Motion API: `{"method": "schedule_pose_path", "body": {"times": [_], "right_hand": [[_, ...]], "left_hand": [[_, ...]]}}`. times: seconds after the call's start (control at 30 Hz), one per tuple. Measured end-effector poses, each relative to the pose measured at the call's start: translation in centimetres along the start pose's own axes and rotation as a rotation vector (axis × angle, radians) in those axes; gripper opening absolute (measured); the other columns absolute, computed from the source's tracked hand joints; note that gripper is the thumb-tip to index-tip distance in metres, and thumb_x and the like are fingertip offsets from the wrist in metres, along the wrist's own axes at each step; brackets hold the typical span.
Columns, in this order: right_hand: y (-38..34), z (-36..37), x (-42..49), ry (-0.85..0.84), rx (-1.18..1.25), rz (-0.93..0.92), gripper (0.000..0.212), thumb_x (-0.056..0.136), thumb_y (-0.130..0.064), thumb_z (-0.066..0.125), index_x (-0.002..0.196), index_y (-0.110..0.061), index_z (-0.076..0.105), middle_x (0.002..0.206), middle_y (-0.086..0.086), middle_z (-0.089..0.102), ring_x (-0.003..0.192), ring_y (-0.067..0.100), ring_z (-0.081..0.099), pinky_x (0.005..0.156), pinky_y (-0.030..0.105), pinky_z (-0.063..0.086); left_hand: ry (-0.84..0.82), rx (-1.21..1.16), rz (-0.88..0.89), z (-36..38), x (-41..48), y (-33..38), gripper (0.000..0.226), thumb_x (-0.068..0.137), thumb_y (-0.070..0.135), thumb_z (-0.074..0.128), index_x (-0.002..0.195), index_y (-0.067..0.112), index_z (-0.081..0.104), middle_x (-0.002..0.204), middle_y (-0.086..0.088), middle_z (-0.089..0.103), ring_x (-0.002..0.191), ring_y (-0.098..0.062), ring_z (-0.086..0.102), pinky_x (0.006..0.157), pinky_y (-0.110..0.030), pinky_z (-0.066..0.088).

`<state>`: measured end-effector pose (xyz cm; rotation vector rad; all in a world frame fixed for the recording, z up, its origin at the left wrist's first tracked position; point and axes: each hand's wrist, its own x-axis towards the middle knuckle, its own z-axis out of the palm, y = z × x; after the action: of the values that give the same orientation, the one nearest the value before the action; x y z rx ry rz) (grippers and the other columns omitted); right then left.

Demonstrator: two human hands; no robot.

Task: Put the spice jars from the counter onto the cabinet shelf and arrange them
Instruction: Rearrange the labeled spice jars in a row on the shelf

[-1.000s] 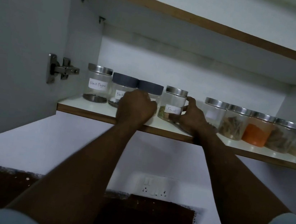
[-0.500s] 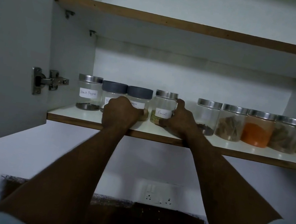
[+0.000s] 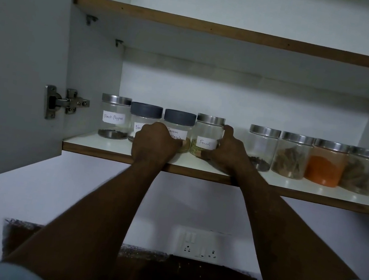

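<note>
Head view, centre of the frame: both arms reach up to the lower cabinet shelf (image 3: 107, 147), where the spice jars stand in a row. The left hand (image 3: 155, 142) has its fingers curled around the lower front of the Garam Masala jar (image 3: 177, 124), which has a grey lid. The right hand (image 3: 230, 151) grips the Fennel jar (image 3: 208, 132) just beside it, thumb up along the side near the steel lid and fingers wrapped around the base. Left of these stand a second grey-lidded jar (image 3: 145, 116) and the Black Pepper jar (image 3: 114, 116), close together. Toward the right, past a gap, four steel-lidded jars stand side by side, among them an orange powder jar (image 3: 327, 164). A door hinge (image 3: 66, 103) sits at middle left.
</note>
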<state>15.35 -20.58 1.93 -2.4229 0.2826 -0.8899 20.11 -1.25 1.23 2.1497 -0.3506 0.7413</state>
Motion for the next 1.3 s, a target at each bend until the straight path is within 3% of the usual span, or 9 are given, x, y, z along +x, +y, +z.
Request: {"method": "schedule_pose_path", "body": {"times": [0.27, 0.37, 0.47, 0.57, 0.67, 1.07, 1.3], "right_hand": [[-0.6, -0.2, -0.2, -0.004, -0.004, 0.002, 0.111, 0.066, -0.039, 0.093, 0.151, -0.016, 0.026, 0.139, 0.01, 0.059, 0.122, 0.03, 0.058, 0.094, 0.035, 0.05], [-0.5, -0.4, -0.5, -0.003, -0.012, 0.018, 0.111, 0.065, -0.042, 0.093, 0.15, -0.016, 0.027, 0.139, 0.009, 0.059, 0.123, 0.03, 0.058, 0.096, 0.036, 0.051], [-0.7, -0.5, -0.5, 0.005, -0.018, 0.014, 0.108, 0.065, -0.042, 0.093, 0.148, -0.015, 0.029, 0.137, 0.009, 0.06, 0.122, 0.029, 0.058, 0.095, 0.036, 0.051], [-0.7, -0.5, -0.7, -0.001, -0.02, 0.014, 0.108, 0.065, -0.043, 0.093, 0.148, -0.015, 0.03, 0.137, 0.009, 0.06, 0.122, 0.029, 0.058, 0.095, 0.036, 0.051], [-0.7, -0.4, -0.9, -0.003, -0.026, 0.017, 0.107, 0.066, -0.043, 0.093, 0.148, -0.015, 0.029, 0.138, 0.009, 0.06, 0.122, 0.029, 0.058, 0.097, 0.038, 0.052], [-1.5, 0.0, -1.2, -0.006, -0.015, 0.0, 0.106, 0.066, -0.043, 0.093, 0.147, -0.016, 0.03, 0.138, 0.009, 0.06, 0.123, 0.028, 0.058, 0.099, 0.04, 0.053], [-1.1, -0.9, -0.8, 0.012, -0.017, 0.007, 0.107, 0.065, -0.043, 0.093, 0.147, -0.016, 0.03, 0.137, 0.009, 0.06, 0.121, 0.029, 0.058, 0.096, 0.038, 0.053]], "left_hand": [[0.015, -0.048, -0.012, -0.5, -0.2, 0.1, 0.054, 0.076, 0.058, 0.08, 0.098, 0.01, 0.069, 0.099, -0.007, 0.073, 0.091, -0.024, 0.066, 0.072, -0.03, 0.041], [0.192, -0.135, -0.027, -1.2, -1.2, -0.1, 0.049, 0.084, 0.055, 0.073, 0.102, 0.009, 0.068, 0.095, -0.007, 0.072, 0.087, -0.023, 0.066, 0.069, -0.029, 0.041], [0.321, -0.236, -0.089, -2.6, -0.9, -1.4, 0.051, 0.084, 0.043, 0.078, 0.116, 0.007, 0.059, 0.112, -0.012, 0.065, 0.102, -0.03, 0.064, 0.076, -0.032, 0.046], [0.186, -0.12, -0.164, -3.5, 0.0, -2.8, 0.081, 0.075, 0.044, 0.086, 0.132, 0.003, 0.047, 0.131, -0.016, 0.054, 0.118, -0.035, 0.057, 0.092, -0.04, 0.048], [0.098, -0.053, -0.172, -3.6, 0.3, -3.4, 0.092, 0.068, 0.048, 0.09, 0.133, -0.001, 0.045, 0.132, -0.019, 0.054, 0.121, -0.038, 0.055, 0.099, -0.045, 0.047], [-0.049, 0.095, -0.249, -3.9, 2.2, -3.3, 0.083, 0.074, 0.067, 0.077, 0.125, 0.004, 0.059, 0.123, -0.015, 0.065, 0.114, -0.032, 0.06, 0.089, -0.042, 0.049], [-0.019, 0.144, -0.186, -3.3, 2.4, -2.5, 0.067, 0.08, 0.061, 0.075, 0.115, 0.006, 0.064, 0.114, -0.013, 0.068, 0.107, -0.031, 0.063, 0.082, -0.039, 0.048]]}}
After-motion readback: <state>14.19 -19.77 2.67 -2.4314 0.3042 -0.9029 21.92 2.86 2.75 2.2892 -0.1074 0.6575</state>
